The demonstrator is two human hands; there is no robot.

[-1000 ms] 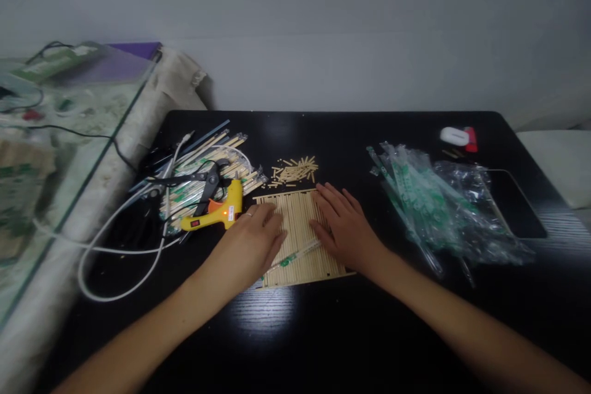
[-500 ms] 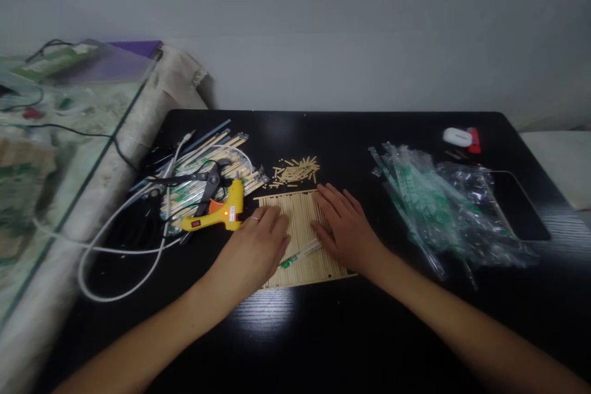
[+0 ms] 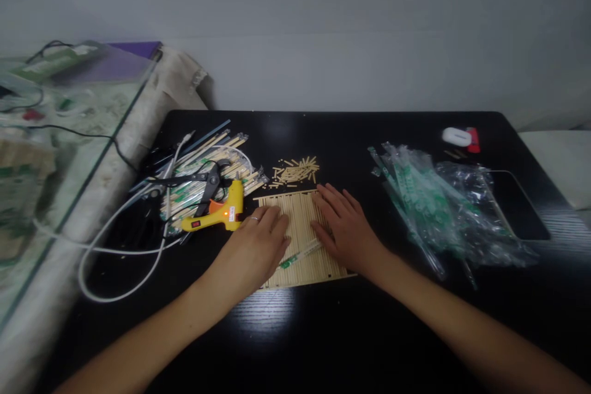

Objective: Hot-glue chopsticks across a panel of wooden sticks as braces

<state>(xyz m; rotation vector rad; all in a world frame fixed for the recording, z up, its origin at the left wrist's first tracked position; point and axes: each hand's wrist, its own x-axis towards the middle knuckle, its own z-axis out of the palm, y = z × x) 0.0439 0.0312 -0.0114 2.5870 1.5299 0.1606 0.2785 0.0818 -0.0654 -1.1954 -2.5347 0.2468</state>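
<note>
Rests the left hand (image 3: 252, 249) on the left part of the mat of sticks (image 3: 300, 215), back of the hand up, with fingers bent and set close together. Wears a ring on one of those fingers. Cannot see under the left fingertips, nor tell about any pinch there. Lays the right hand (image 3: 346, 225) palm down over the right part of the same mat, with fingers loosely spread and thumb held apart. Reaches with the right fingertips to the far edge.

Has the mat flat on the black table (image 3: 314, 345), with its middle showing between the left fingers and the right thumb. Shows in it many pale sticks side by side, running away from the body, with crosswise sticks along the far and near edges. Has a strip of clear plastic (image 3: 302, 252) with green print slanting across it, from beside the left hand to near the right thumb.

Has a heap of short stick pieces (image 3: 298, 171) just beyond the mat, and a yellow glue gun (image 3: 221, 212) with a glowing light just beside the left hand, near wrapped sticks (image 3: 184, 196) and a looped white cable (image 3: 122, 252). Has plastic wrappers (image 3: 415, 197) well apart from the right hand, with a phone (image 3: 521, 209) beside them.
</note>
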